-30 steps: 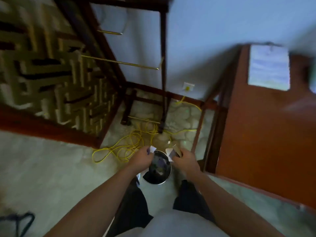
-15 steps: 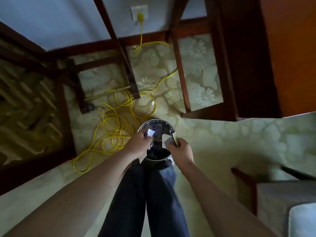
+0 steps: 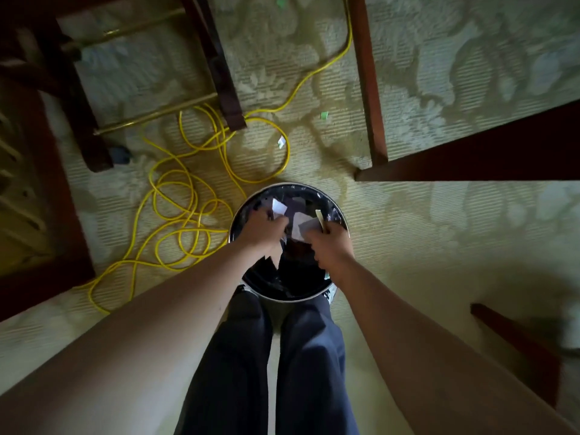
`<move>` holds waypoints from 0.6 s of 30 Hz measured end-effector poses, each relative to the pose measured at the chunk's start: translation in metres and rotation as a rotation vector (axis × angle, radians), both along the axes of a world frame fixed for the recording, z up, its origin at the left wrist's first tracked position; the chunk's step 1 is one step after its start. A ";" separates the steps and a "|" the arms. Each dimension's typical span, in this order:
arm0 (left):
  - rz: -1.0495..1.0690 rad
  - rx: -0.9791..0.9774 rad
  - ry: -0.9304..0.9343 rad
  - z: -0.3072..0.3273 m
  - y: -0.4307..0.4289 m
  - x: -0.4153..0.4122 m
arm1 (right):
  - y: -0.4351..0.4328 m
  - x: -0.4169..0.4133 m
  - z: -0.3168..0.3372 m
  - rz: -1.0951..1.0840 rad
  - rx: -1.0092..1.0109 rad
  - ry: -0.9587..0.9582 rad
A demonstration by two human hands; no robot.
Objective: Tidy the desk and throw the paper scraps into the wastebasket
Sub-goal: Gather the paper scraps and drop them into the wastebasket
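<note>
Left hand (image 3: 262, 228), right hand (image 3: 332, 246) lowered over wastebasket (image 3: 290, 298), pinching paper scraps (image 3: 278, 207), floral carpet (image 3: 439, 230)

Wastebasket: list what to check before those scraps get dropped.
1. Both hands above the wastebasket opening: ok.
2. Left hand grip on its white scrap: ok, pinched.
3. Right hand grip on its paper pieces: ok, held.
4. Room left in the basket: cannot tell, interior dark.
5. Carpet free of scraps: not ok, stray bits lie by the yellow cable.
6. Desk top cleared: cannot tell, out of view.
</note>
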State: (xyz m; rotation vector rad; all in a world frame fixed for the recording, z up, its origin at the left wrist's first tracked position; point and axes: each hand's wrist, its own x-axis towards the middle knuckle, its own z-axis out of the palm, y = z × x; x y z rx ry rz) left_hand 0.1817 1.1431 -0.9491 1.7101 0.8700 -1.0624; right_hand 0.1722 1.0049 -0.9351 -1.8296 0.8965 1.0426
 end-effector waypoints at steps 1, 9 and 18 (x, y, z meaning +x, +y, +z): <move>0.019 -0.019 0.029 -0.010 -0.002 -0.002 | 0.001 0.001 -0.008 -0.018 0.009 0.013; 0.251 -0.048 0.102 -0.041 -0.006 -0.002 | 0.012 0.009 -0.039 -0.256 0.158 0.168; 0.351 -0.106 0.139 -0.058 0.002 -0.007 | 0.014 0.009 -0.029 -0.235 0.122 0.149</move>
